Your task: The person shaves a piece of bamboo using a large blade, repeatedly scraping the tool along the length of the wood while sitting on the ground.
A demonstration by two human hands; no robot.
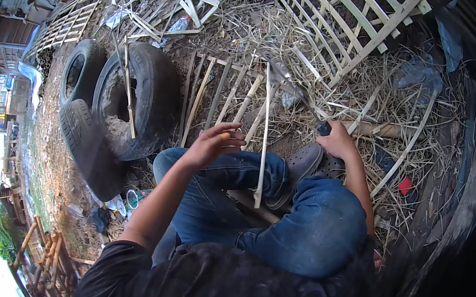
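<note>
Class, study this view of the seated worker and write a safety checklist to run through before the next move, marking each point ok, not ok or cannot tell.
1. Right hand closed around the tool's black handle: ok.
2. Left hand away from the blade: ok, the two show well apart.
3. Left hand gripping the pale strip: not ok, a gap shows between fingertips and strip.
4. Blade touching the strip: cannot tell, they come close near the strip's far end.
5. Blade pointing away from the grey shoe: ok.
6. Ground free of loose shavings: not ok, they lie scattered ahead.
</note>
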